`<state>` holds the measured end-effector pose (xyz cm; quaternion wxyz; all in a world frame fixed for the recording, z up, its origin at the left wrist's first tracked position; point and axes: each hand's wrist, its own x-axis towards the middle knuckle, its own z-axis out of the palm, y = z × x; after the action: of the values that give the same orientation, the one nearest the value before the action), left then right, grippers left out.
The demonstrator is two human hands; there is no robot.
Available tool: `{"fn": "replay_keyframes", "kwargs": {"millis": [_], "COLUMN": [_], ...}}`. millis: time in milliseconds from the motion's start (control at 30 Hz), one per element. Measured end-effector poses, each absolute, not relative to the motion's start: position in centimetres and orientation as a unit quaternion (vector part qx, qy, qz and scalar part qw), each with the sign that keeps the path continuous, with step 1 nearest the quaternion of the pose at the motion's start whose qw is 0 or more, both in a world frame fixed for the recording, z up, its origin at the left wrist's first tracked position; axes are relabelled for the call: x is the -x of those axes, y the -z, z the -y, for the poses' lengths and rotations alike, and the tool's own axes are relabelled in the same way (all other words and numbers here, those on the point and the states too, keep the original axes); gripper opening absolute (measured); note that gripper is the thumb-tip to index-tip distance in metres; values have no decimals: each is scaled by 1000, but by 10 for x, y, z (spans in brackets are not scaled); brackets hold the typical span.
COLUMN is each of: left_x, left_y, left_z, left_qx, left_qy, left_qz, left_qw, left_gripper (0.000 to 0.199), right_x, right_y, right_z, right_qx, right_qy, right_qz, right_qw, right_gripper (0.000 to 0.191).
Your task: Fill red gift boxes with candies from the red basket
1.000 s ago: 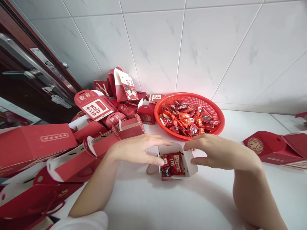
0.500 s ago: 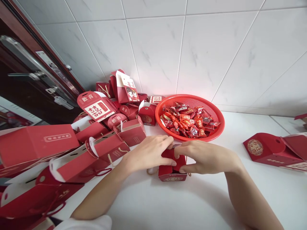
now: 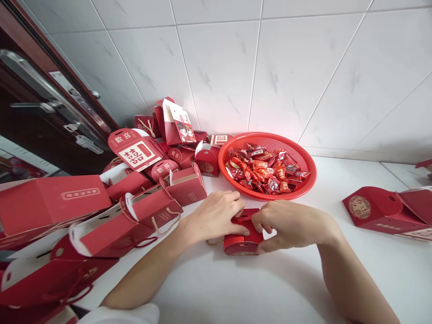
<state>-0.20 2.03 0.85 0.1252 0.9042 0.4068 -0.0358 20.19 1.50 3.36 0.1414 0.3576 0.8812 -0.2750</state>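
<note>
A small red candy box (image 3: 241, 248) sits on the white tabletop in front of me, with its top flaps partly folded in. My left hand (image 3: 219, 213) holds the box from its left side, the thumb lying across the top and the fingers bent over the rear. On the opposite side, my right hand (image 3: 293, 225) grips the edge, its thumb at the near right corner and its fingers on the top. Beyond the hands stands a red plastic basket (image 3: 305, 191), holding many red-wrapped candies (image 3: 266, 171).
Many red gift boxes (image 3: 121, 236) with rope handles crowd the left side, in rows and a heap against the tiled wall (image 3: 219, 67). Another red box (image 3: 374, 211) lies at the right. A dark door (image 3: 40, 90) with a metal handle stands at the far left.
The top flaps of the box have come down further and its rounded near end shows more. My right hand has shifted slightly right, to the box's side.
</note>
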Motion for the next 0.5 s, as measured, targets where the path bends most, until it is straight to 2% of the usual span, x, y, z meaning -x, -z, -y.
{"fn": "replay_keyframes", "kwargs": {"millis": [200, 367, 500], "left_x": [7, 16, 18], "left_y": [-7, -15, -20], "left_z": [-19, -23, -23], "left_qx": [-906, -895, -885], "left_qy": [24, 14, 45], "left_qz": [-385, -365, -375], "left_qw": [176, 257, 272], "left_gripper": [28, 41, 36], "right_x": [-201, -200, -198], "right_y": [-37, -33, -30], "right_z": [-15, -15, -17], "right_qx": [-364, -386, -425], "right_qy": [263, 248, 235], "right_qz": [-880, -876, -859], "right_qw": [153, 151, 162], "right_gripper": [19, 29, 35]}}
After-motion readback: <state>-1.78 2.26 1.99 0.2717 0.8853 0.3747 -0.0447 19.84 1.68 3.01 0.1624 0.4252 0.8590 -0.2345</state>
